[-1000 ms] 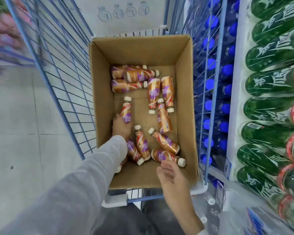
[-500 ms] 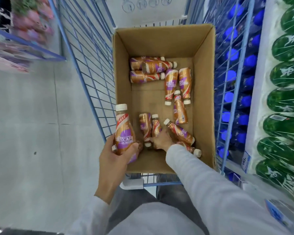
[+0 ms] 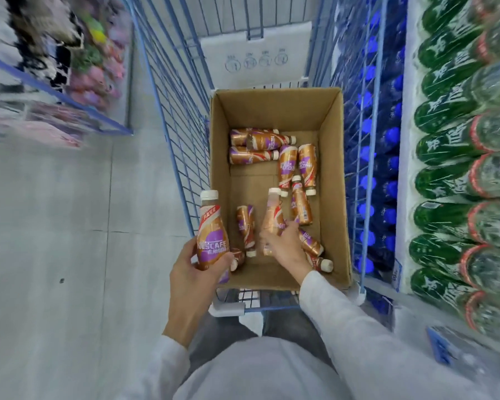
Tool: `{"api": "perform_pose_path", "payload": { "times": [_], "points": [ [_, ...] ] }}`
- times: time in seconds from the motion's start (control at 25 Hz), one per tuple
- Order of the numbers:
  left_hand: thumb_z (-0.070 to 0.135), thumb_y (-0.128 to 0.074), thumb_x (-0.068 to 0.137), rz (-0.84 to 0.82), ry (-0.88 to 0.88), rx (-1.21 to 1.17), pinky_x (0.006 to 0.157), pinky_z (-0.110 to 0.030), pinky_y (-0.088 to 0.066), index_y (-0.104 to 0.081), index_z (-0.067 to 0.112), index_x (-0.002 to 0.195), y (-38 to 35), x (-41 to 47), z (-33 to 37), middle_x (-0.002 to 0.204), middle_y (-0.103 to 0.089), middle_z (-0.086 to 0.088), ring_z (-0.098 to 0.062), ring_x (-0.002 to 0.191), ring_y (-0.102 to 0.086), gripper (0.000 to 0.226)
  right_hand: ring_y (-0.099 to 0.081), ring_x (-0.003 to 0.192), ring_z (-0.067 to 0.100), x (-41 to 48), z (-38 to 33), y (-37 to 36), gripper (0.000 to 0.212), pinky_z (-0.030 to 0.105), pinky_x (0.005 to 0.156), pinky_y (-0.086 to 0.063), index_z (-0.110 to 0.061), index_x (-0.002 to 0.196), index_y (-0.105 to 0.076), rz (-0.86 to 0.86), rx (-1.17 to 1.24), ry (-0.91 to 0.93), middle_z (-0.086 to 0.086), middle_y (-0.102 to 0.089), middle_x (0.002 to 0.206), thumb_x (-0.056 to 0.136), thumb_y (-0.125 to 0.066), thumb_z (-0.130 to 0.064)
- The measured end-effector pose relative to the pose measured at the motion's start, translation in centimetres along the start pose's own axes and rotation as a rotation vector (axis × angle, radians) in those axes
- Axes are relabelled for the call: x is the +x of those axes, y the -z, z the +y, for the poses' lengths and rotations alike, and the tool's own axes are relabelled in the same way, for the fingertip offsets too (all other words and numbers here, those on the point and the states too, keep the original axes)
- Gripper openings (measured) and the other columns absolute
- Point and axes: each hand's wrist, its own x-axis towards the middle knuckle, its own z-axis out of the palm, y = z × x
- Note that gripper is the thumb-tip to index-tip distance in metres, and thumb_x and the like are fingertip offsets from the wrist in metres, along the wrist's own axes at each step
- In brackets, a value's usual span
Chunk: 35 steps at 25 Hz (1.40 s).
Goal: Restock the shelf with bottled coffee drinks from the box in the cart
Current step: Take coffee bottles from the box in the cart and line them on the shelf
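- Two hands work at the box (image 3: 334, 180) in the cart (image 3: 173, 116), seen from the head camera.
- Left hand (image 3: 195, 269) is raised beside the box's near-left corner, fingers wrapped around an upright bottle (image 3: 212, 235).
- Right hand (image 3: 285, 246) reaches down into the box, fingers closed on a second bottle (image 3: 273, 216), cap pointing away.
- Other bottles (image 3: 289, 166) lie loose on the box floor.

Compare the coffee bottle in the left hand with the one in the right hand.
The left hand holds its bottle outside the box, sharp, label readable. The right hand grips its bottle over the box, tilted and motion-blurred. Both have white caps pointing up and gold-purple labels.
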Motion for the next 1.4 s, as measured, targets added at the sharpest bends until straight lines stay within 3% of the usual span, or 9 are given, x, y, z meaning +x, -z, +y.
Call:
{"api": "perform_pose_path", "payload": {
  "times": [0.16, 0.24, 0.44, 0.52, 0.64, 0.8, 1.04, 1.16, 1.4],
  "points": [
    [0.036, -0.088, 0.075, -0.058, -0.162, -0.065, 0.056, -0.012, -0.054, -0.061, 0.029, 0.126, 1.0, -1.8, 3.6, 0.101, -0.070, 0.016, -0.003, 0.086, -0.070, 0.058, -0.059, 0.097, 0.001, -8.6, -4.7, 4.0, 0.067, 0.028, 0.082, -0.048, -0.034, 0.129, -0.031, 0.070, 0.138, 0.182, -0.015, -0.057, 0.113, 0.079, -0.074, -0.048],
    [0.038, -0.088, 0.073, -0.107, -0.244, -0.084, 0.056, -0.013, -0.054, -0.062, 0.033, 0.118, 1.5, -3.1, 5.5, 0.094, -0.070, 0.020, 0.006, 0.082, -0.068, 0.053, -0.063, 0.092, 0.000, -12.5, -6.5, 5.8, 0.069, 0.021, 0.070, -0.049, -0.035, 0.129, -0.033, 0.153, 0.158, 0.270, -0.017, -0.060, 0.110, 0.077, -0.076, -0.049],
    [0.040, -0.088, 0.075, -0.277, -0.447, -0.143, 0.058, -0.016, -0.056, -0.064, 0.034, 0.114, 3.4, -7.8, 8.2, 0.093, -0.073, 0.020, 0.004, 0.079, -0.070, 0.047, -0.069, 0.073, -0.003, -22.7, -7.3, 7.8, 0.060, 0.012, 0.052, -0.048, -0.037, 0.117, -0.035, 0.309, 0.305, 0.477, -0.010, -0.065, 0.103, 0.077, -0.080, -0.040],
    [0.040, -0.089, 0.075, -0.352, -0.531, -0.149, 0.057, -0.016, -0.055, -0.065, 0.036, 0.109, 4.2, -9.9, 8.4, 0.091, -0.072, 0.027, 0.003, 0.077, -0.071, 0.042, -0.068, 0.070, -0.004, -26.6, -6.4, 7.8, 0.057, 0.015, 0.053, -0.049, -0.041, 0.109, -0.037, 0.383, 0.360, 0.525, -0.012, -0.065, 0.099, 0.073, -0.081, -0.039],
    [0.035, -0.090, 0.074, -0.464, -0.610, -0.117, 0.056, -0.016, -0.054, -0.067, 0.029, 0.117, 5.0, -13.0, 8.3, 0.091, -0.077, 0.015, -0.002, 0.073, -0.073, 0.049, -0.067, 0.070, -0.007, -31.9, -3.6, 7.8, 0.058, 0.011, 0.052, -0.048, -0.040, 0.107, -0.038, 0.507, 0.438, 0.573, -0.012, -0.064, 0.099, 0.074, -0.085, -0.032],
    [0.021, -0.091, 0.073, -0.647, -0.749, -0.036, 0.058, -0.015, -0.052, -0.071, 0.025, 0.108, 4.2, -17.9, 8.1, 0.087, -0.078, 0.008, 0.001, 0.066, -0.068, 0.041, -0.068, 0.074, -0.004, -38.4, 1.2, 8.6, 0.058, 0.032, 0.067, -0.058, -0.046, 0.105, -0.039, 0.713, 0.537, 0.534, -0.013, -0.063, 0.102, 0.072, -0.084, -0.031],
    [0.028, -0.091, 0.072, -0.956, -0.867, 0.049, 0.062, -0.026, -0.059, -0.072, 0.027, 0.110, -0.2, -27.8, 6.6, 0.088, -0.077, 0.007, -0.010, 0.075, -0.073, 0.042, -0.065, 0.073, -0.010, -47.2, 8.8, 12.1, 0.059, 0.011, 0.048, -0.047, -0.034, 0.118, -0.046, 1.017, 0.688, 0.517, -0.014, -0.065, 0.102, 0.075, -0.085, -0.021],
    [0.033, -0.090, 0.072, -1.106, -0.960, 0.107, 0.066, -0.024, -0.058, -0.070, 0.027, 0.118, -3.2, -34.1, 5.7, 0.098, -0.076, 0.004, -0.011, 0.082, -0.072, 0.050, -0.067, 0.076, -0.008, -51.9, 13.6, 14.2, 0.058, 0.011, 0.058, -0.049, -0.030, 0.124, -0.053, 1.157, 0.749, 0.509, -0.016, -0.070, 0.097, 0.077, -0.085, -0.020],
    [0.023, -0.093, 0.070, -1.345, -1.075, 0.155, 0.058, -0.016, -0.053, -0.070, 0.028, 0.111, -9.6, -48.7, 1.1, 0.090, -0.074, 0.007, -0.003, 0.067, -0.068, 0.048, -0.070, 0.081, 0.001, -62.3, 25.1, 18.4, 0.056, 0.023, 0.071, -0.053, -0.033, 0.120, -0.056, 1.430, 0.820, 0.496, -0.015, -0.073, 0.095, 0.073, -0.086, -0.023]
  ]
}}
